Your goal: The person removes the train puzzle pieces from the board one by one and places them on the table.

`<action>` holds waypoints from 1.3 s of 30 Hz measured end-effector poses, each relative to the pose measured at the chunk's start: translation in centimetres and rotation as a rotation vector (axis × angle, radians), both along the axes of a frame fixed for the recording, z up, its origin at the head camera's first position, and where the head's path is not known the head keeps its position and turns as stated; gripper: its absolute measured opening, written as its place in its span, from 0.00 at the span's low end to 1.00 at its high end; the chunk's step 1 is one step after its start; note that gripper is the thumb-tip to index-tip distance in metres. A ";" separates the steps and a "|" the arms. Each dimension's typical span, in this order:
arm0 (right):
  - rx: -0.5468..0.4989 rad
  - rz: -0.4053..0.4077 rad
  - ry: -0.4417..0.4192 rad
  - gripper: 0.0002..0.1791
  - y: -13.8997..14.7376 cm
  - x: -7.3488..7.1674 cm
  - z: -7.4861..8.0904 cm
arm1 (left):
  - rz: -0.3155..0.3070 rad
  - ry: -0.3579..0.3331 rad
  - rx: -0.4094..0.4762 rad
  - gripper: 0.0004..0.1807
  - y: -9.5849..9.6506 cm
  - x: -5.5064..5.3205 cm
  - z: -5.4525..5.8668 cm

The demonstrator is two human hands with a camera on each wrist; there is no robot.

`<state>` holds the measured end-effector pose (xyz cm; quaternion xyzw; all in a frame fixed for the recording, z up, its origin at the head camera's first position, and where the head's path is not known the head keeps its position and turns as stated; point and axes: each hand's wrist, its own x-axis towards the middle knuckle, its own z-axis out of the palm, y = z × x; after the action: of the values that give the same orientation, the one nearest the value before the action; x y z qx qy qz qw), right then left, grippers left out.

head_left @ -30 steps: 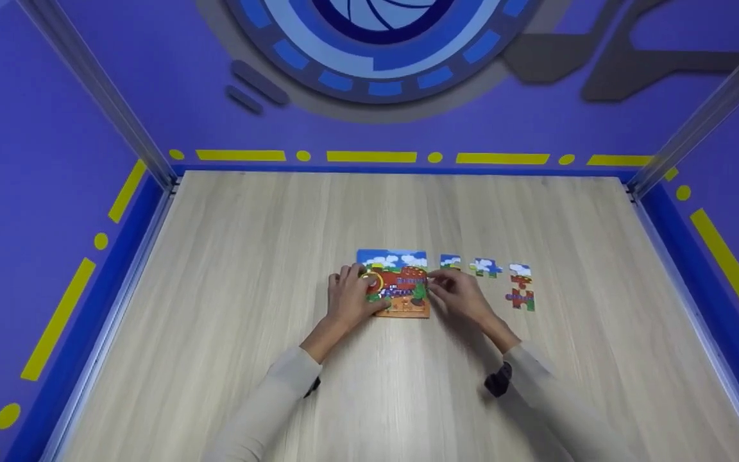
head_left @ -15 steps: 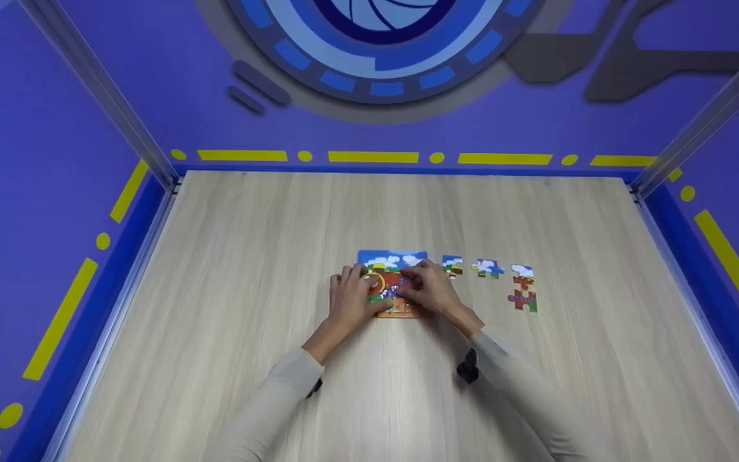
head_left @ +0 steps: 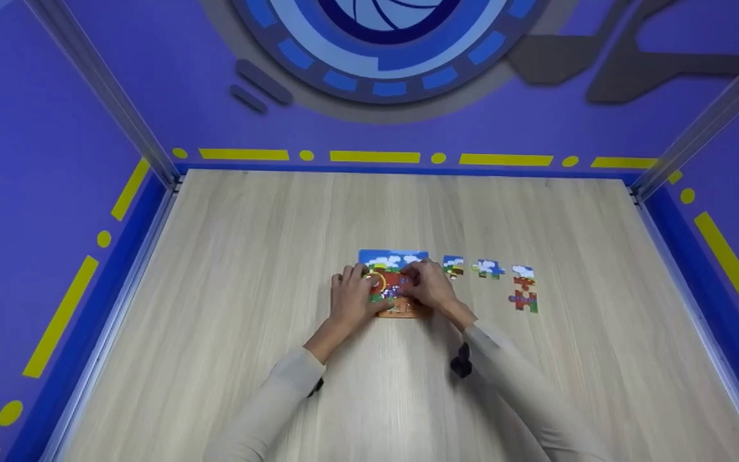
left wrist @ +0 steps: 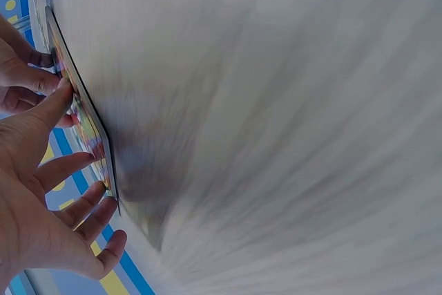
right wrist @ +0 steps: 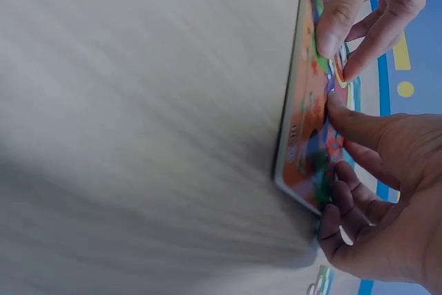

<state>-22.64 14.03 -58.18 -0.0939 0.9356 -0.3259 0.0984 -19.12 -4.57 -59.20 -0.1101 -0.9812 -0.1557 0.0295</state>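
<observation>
In the middle of the frame, your puzzle board (head_left: 371, 256) lies on the table (head_left: 254, 269); your left hand (head_left: 349, 297), fingers spread, rests on its left side, probably steadying it. Your right hand (head_left: 434, 287) touches its right half; whether it pinches a piece is hidden. Loose pieces (head_left: 488, 267) sit to the right, seemingly within reach.

Blue-purple walls (head_left: 151, 38) with yellow dashes (head_left: 374, 156) enclose a pale wood-grain table (head_left: 267, 218).
</observation>
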 end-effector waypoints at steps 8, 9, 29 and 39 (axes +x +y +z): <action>0.001 -0.021 -0.045 0.16 -0.2 -0.4 0.3 | -0.006 0.012 0.024 0.30 0.2 0.0 -0.2; -0.002 -0.024 -0.045 0.16 -0.2 -0.4 0.3 | -0.005 0.010 0.025 0.30 0.2 0.0 -0.2; -0.111 -0.089 -0.173 0.14 0.0 -0.9 0.7 | -0.012 0.020 0.017 0.34 0.1 -0.1 -0.2; -0.166 -0.038 -0.077 0.16 0.1 -0.8 0.5 | -0.011 0.062 0.022 0.33 0.0 0.1 -0.2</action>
<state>-23.45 14.11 -57.66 -0.0712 0.9025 -0.4074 0.1202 -19.07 -4.58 -59.40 -0.1200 -0.9774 -0.1633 0.0601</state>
